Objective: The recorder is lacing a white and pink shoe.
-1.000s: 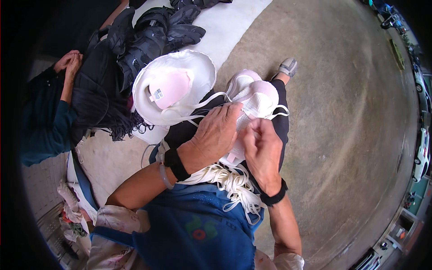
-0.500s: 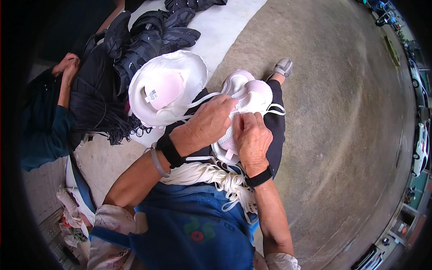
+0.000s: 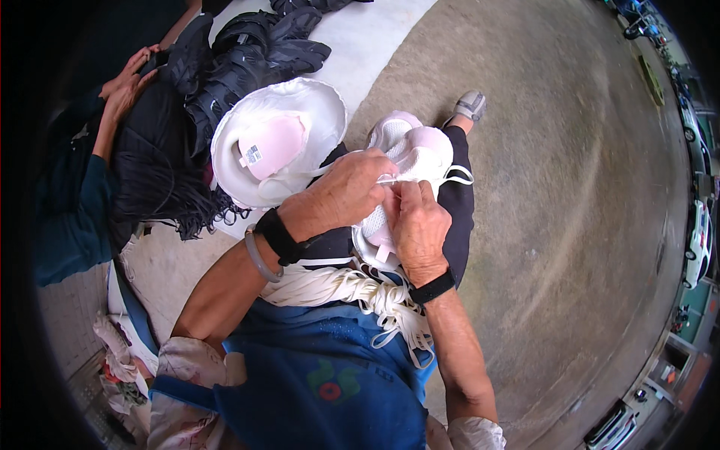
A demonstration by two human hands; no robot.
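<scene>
A pair of white and pale pink shoe uppers [image 3: 420, 154] lies over my lap. My left hand [image 3: 341, 187] and my right hand [image 3: 418, 229] meet on the nearer part of it, fingers pinched on a white shoelace [image 3: 399, 178] at the eyelets. One end of the lace loops out to the right past the toe. Exactly how the fingertips hold the lace is partly hidden. Left of my hands sits a white bowl-like cover [image 3: 225, 169] holding a pale pink shoe part [image 3: 279, 142] with a tag. Across my lap, below the uppers, lies a bundle of white shoelaces [image 3: 337, 292].
Black shoes [image 3: 247, 64] are piled on a white sheet [image 3: 371, 41] at the upper left. Beside them hangs a bunch of black laces [image 3: 161, 180]. Another person's hands [image 3: 129, 84] are at the far left. Concrete floor [image 3: 555, 202] stretches right, toward parked vehicles.
My left fingers have drawn in closer to my right ones, with the lace now stretched between them. The other person's hands have lifted and spread toward the black shoes.
</scene>
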